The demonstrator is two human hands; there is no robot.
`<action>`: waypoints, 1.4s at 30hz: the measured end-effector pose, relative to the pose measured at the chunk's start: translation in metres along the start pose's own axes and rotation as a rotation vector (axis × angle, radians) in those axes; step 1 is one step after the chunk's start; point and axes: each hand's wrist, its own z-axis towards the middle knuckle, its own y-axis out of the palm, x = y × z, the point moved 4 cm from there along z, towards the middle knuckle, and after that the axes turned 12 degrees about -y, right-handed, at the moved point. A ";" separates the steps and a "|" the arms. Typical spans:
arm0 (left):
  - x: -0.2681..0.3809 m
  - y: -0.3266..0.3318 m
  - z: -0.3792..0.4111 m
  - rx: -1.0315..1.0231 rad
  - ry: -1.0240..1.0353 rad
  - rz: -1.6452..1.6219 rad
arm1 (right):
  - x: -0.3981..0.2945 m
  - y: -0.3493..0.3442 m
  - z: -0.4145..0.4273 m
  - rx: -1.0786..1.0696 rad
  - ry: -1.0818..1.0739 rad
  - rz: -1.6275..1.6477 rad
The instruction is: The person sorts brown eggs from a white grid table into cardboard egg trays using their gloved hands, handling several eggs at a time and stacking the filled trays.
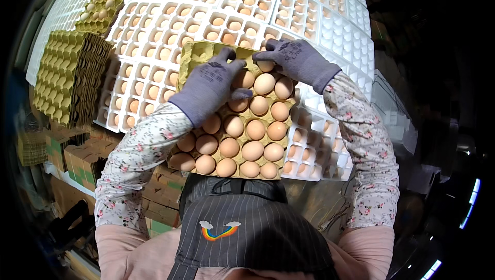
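Observation:
A yellow-green pulp egg tray [199, 54] lies before me, with brown eggs [255, 129] in most of its visible cups. My left hand [210, 87], in a grey-purple knit glove, is over the tray's left side. Its thumb and fingers are spread around an egg [244, 79]; the palm side is hidden, so I cannot tell if it grips anything. At the tray's far right corner, my right hand [292, 59], gloved alike, has its fingertips on an egg [265, 66]. Bare cups show along the far left edge.
White plastic egg trays [166, 40] holding eggs spread out beyond. Some white trays [342, 25] at the right have bare cups. A stack of pulp trays [65, 79] stands at left, near another egg-filled pulp tray [104, 3]. Cardboard cartons [87, 156] sit lower left.

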 end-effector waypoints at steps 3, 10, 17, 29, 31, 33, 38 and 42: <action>0.002 0.009 0.004 -0.006 -0.003 0.142 | 0.002 -0.012 -0.018 0.141 0.146 0.372; 0.001 -0.012 0.016 -0.363 -0.066 -0.893 | 0.004 0.003 -0.082 0.633 0.286 1.419; 0.055 0.025 0.025 -0.077 0.073 0.376 | -0.034 0.018 -0.071 0.184 0.416 0.258; 0.108 0.015 -0.005 0.158 0.281 -0.141 | -0.096 0.118 -0.360 0.816 1.187 0.342; 0.138 0.034 -0.008 0.046 0.297 -0.232 | -0.116 0.148 -0.374 0.664 1.314 0.445; 0.166 0.060 -0.011 -0.121 0.270 -0.296 | -0.122 0.174 -0.383 0.533 1.279 0.366; 0.204 0.125 -0.008 -0.203 0.167 -0.130 | -0.116 0.218 -0.398 0.393 1.223 0.337; 0.197 0.176 -0.009 -0.128 0.001 0.065 | -0.094 0.193 -0.381 0.614 1.038 0.523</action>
